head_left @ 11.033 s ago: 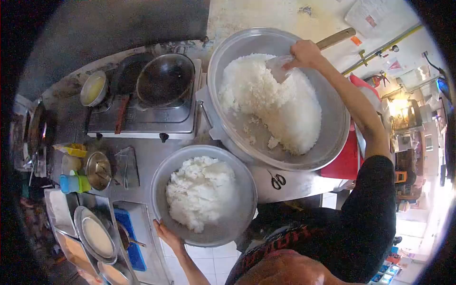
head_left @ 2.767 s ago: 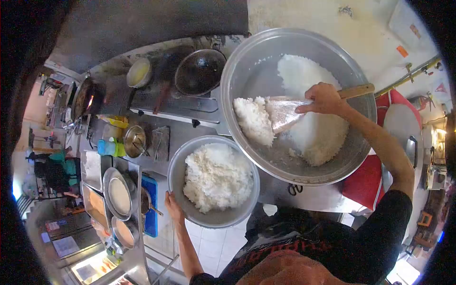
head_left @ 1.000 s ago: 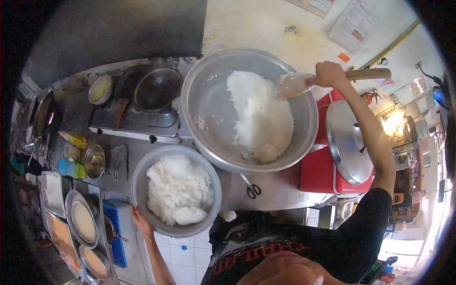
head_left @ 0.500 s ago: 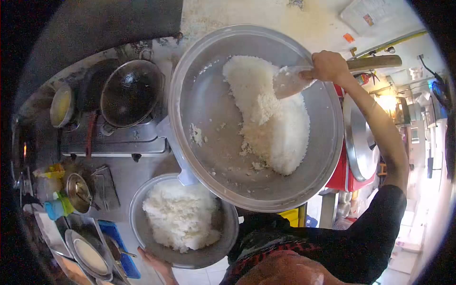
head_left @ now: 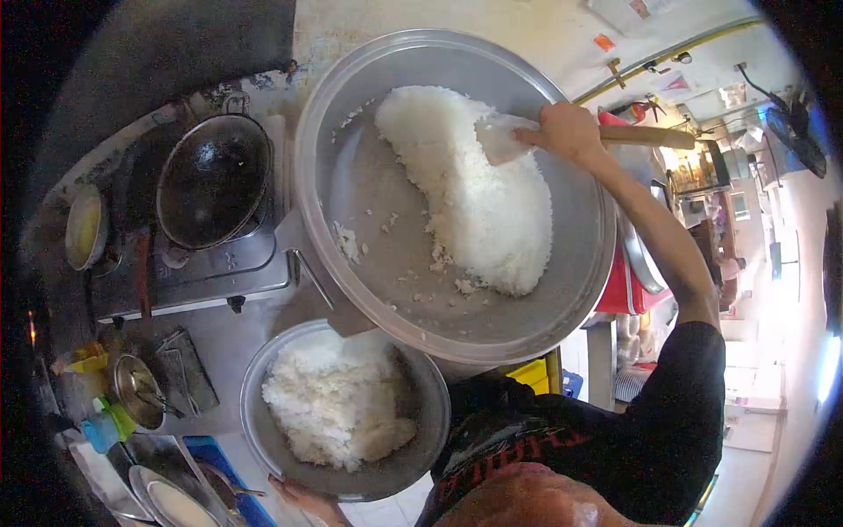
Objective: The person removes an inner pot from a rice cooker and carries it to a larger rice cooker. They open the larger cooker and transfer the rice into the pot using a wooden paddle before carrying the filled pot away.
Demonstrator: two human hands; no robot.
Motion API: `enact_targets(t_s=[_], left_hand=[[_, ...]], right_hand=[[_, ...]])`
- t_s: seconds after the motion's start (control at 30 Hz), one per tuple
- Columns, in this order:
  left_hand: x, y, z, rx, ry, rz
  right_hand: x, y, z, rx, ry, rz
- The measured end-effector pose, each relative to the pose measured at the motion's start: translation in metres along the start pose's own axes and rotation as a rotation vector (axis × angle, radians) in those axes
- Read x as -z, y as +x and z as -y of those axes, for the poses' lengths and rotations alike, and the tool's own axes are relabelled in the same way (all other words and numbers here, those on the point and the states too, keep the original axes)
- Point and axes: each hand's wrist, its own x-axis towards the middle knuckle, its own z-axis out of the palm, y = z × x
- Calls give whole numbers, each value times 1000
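A large metal pot (head_left: 351, 202) holds a long mound of cooked white rice (head_left: 474, 184), with loose grains scattered over its floor. My right hand (head_left: 569, 132) is closed around a rice paddle (head_left: 650, 136) with a wooden handle; its flat blade rests against the top of the mound. Below and left of the pot, a smaller metal bowl (head_left: 255, 413) contains a heap of clumpy rice (head_left: 334, 404). My left hand (head_left: 307, 502) grips this bowl at its lower edge, with the fingers partly hidden beneath it.
A black wok (head_left: 215, 180) sits on a gas stove (head_left: 206, 277) at left, beside a small pan (head_left: 86, 228). A small metal bowl with utensils (head_left: 136, 391) and several trays lie lower left. A red object (head_left: 619, 281) is right of the pot.
The paddle and my right hand have moved left over the mound, and rice that was piled at the blade is now smoothed. The whole view has shifted slightly; my left hand stays at the bowl.
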Motion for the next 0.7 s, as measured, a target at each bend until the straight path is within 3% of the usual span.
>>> enact_targets(t_s=[0.07, 0.17, 0.23, 0.3, 0.33, 0.4, 0.5, 0.6, 0.7], left_hand=[[20, -1, 27, -301, 218, 100], [-10, -3, -19, 24, -151, 30], [-3, 1, 0, -76, 21, 67], [-9, -6, -19, -239, 131, 10], [5, 9, 5, -129, 120, 67], [-6, -1, -13, -269, 237, 37], [-26, -5, -55, -47, 42, -76], [-16, 4, -47, -145, -43, 123], [-12, 0, -47, -77, 138, 75]], right_hand=[[-14, 4, -6, 3, 70, 26], [-34, 15, -4, 60, 160, 47], [-32, 29, 7, 139, 144, 44], [-12, 38, 17, 228, 47, 42], [0, 32, 23, 265, 18, 8], [37, 7, 37, 337, -52, -69], [50, -28, 42, 341, -29, -18], [67, -39, 25, 278, -5, -73], [54, -7, 2, 259, -8, -46]])
